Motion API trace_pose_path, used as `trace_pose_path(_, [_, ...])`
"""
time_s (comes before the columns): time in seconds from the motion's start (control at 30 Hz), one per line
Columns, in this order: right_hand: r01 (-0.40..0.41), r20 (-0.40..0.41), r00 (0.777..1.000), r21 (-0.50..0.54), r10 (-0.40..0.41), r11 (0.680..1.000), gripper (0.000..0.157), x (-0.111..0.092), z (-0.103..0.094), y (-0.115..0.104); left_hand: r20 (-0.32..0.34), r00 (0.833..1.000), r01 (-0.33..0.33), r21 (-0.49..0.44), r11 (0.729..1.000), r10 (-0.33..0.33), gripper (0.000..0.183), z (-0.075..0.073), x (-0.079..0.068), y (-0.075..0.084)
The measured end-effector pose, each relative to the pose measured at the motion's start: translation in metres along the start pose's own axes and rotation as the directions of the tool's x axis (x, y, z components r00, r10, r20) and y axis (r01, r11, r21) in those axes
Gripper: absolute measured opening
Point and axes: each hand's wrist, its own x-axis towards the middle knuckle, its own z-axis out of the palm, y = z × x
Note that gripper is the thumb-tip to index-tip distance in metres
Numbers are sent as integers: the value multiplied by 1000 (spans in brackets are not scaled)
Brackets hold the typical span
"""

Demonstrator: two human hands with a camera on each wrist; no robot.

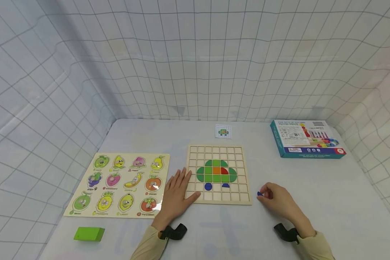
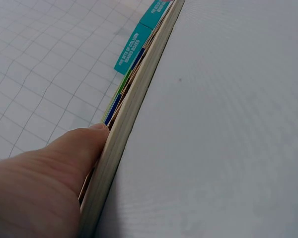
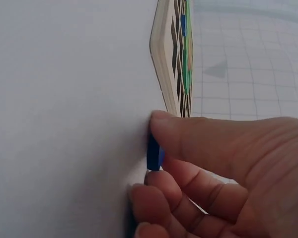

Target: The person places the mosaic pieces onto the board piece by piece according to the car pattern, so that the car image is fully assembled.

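Note:
My right hand (image 1: 279,202) pinches a small blue puzzle piece (image 3: 154,151) between thumb and fingers, just right of the wooden grid board (image 1: 217,200). Low in the right wrist view, a dark sliver under the fingers is too hidden to identify. With fingers spread, my left hand (image 1: 176,198) rests along the board's left side, its thumb on the lower left edge. Green pieces (image 1: 208,178), an orange square (image 1: 216,170) and a red piece (image 1: 224,170) sit together in the grid. Below them lie a blue circle (image 1: 208,186) and a blue half circle (image 1: 225,185).
Behind the board lies a small picture card (image 1: 223,131) with a similar coloured pattern. A fruit puzzle board (image 1: 117,187) is at the left, with a green block (image 1: 89,234) in front. A teal-sided box (image 1: 307,139) lies at the back right. Grid-patterned curtains surround the table.

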Motion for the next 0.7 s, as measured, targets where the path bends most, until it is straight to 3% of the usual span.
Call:
trace_pose_path(0.3, [26, -15, 1000, -33, -27, 999, 15, 0, -1, 2, 1, 1000, -1, 3, 1000, 1, 78, 1, 1, 1])
trace_pose_path(0.7, [59, -59, 997, 20, -58, 998, 18, -3, -1, 7, 1, 1000, -2, 6, 1000, 2, 79, 0, 1, 0])
